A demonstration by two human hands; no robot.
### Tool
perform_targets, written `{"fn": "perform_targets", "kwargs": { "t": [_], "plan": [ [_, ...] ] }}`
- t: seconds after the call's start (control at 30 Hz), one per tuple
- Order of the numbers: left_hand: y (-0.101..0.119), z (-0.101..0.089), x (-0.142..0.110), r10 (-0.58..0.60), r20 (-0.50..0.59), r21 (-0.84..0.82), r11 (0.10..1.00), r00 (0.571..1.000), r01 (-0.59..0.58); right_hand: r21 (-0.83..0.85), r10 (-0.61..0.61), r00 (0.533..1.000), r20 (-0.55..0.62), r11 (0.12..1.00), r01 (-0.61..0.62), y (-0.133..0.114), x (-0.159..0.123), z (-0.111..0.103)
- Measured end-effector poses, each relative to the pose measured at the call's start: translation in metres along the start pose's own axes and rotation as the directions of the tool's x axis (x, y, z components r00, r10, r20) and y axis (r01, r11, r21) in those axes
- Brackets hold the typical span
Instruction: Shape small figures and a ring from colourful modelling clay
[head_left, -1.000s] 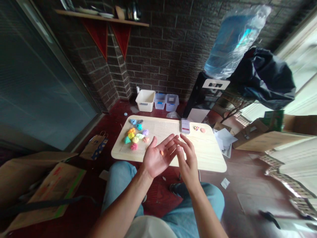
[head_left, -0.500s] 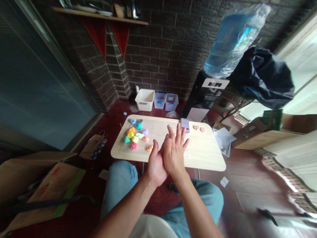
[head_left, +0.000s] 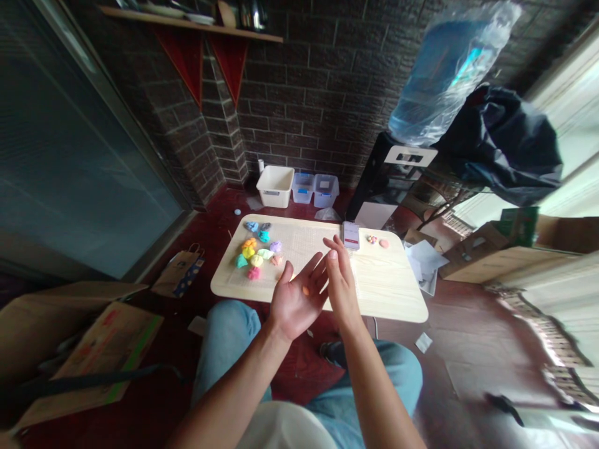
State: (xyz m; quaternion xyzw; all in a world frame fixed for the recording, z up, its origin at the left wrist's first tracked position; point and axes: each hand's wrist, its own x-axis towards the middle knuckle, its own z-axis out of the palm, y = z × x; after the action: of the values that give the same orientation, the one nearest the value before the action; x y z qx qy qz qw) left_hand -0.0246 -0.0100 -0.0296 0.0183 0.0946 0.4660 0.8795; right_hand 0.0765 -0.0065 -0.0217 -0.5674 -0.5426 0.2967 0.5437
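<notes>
My left hand (head_left: 297,302) is palm up and open above the near edge of the pale wooden table (head_left: 390,293), with a small orange clay ball (head_left: 306,290) resting on its palm. My right hand (head_left: 340,280) stands on edge beside it, fingers together and extended, its fingertips near the phone (head_left: 350,236). A cluster of several coloured clay lumps (head_left: 256,247) lies on a gridded mat (head_left: 299,240) at the table's left. Two small clay pieces (head_left: 378,241) sit to the right of the phone.
White and clear plastic bins (head_left: 294,189) stand on the red floor by the brick wall. A paper bag (head_left: 178,274) and cardboard boxes (head_left: 93,349) lie to the left, and papers (head_left: 423,265) lie to the right of the table. My denim-covered knees (head_left: 224,340) are below it.
My hands, pressed palm to palm half a second ago, have come apart. My left palm now faces up and shows the orange ball.
</notes>
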Motion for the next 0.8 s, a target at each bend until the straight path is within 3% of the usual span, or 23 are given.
{"fn": "perform_targets", "kwargs": {
  "t": [0.13, 0.3, 0.43, 0.63, 0.8],
  "plan": [
    [0.019, -0.003, -0.001, 0.060, 0.037, 0.018, 0.998, 0.998, -0.060, 0.016, -0.014, 0.999, -0.032, 1.000, 0.015, 0.020, -0.001, -0.019],
    [0.050, -0.019, 0.000, 0.172, 0.027, 0.059, 0.983, 0.985, -0.173, -0.046, 0.082, 0.993, -0.088, 0.995, -0.086, 0.075, 0.005, -0.045],
    [0.061, -0.029, 0.004, 0.204, 0.016, 0.043, 0.978, 0.979, -0.205, -0.135, 0.162, 0.986, -0.044, 0.977, -0.167, 0.116, 0.017, -0.051],
    [0.060, -0.032, 0.011, 0.195, -0.012, 0.028, 0.980, 0.981, -0.195, -0.366, 0.368, 0.917, 0.155, 0.884, -0.292, 0.163, 0.036, -0.015],
    [0.060, -0.030, 0.013, 0.171, -0.015, 0.025, 0.985, 0.985, -0.170, -0.560, 0.508, 0.847, 0.158, 0.752, -0.347, 0.188, 0.046, 0.023]
  ]
}}
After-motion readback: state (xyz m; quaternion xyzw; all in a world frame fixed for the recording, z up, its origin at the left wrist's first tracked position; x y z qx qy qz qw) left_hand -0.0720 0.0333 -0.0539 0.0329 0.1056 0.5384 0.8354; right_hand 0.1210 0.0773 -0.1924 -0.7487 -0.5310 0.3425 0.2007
